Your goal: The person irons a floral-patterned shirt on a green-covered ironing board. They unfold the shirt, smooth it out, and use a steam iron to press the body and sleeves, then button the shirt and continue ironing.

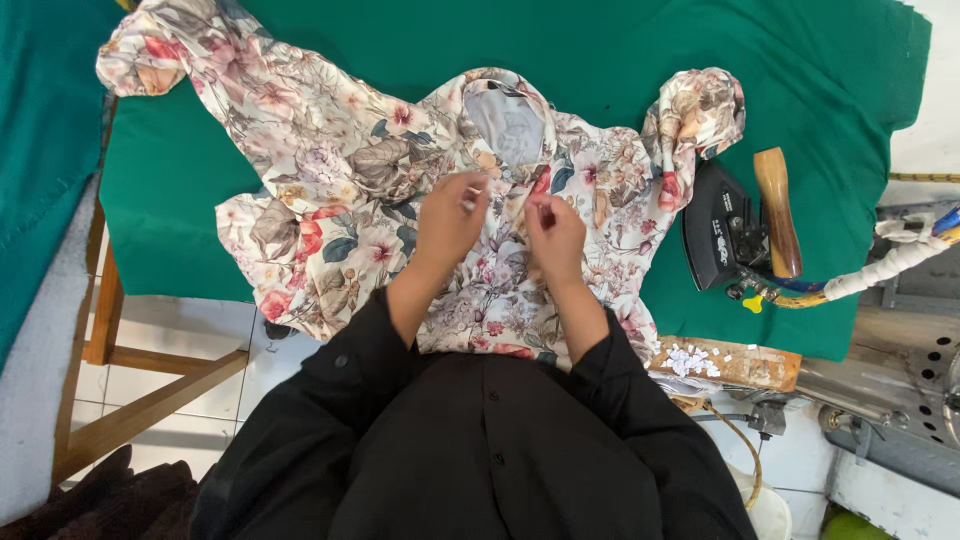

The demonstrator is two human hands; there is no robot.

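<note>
Pinching the front placket of a floral blouse [400,190] just below its collar, left hand [448,222] and right hand [556,235] work close together; the blouse lies spread on the green-covered tabletop [180,190].

Both arms are reaching forward in black sleeves, forearms bare and converging. The left hand [447,222] and right hand [556,235] are hovering close together over the floral blouse [350,170], fingertips pinched, backs upward.
</note>
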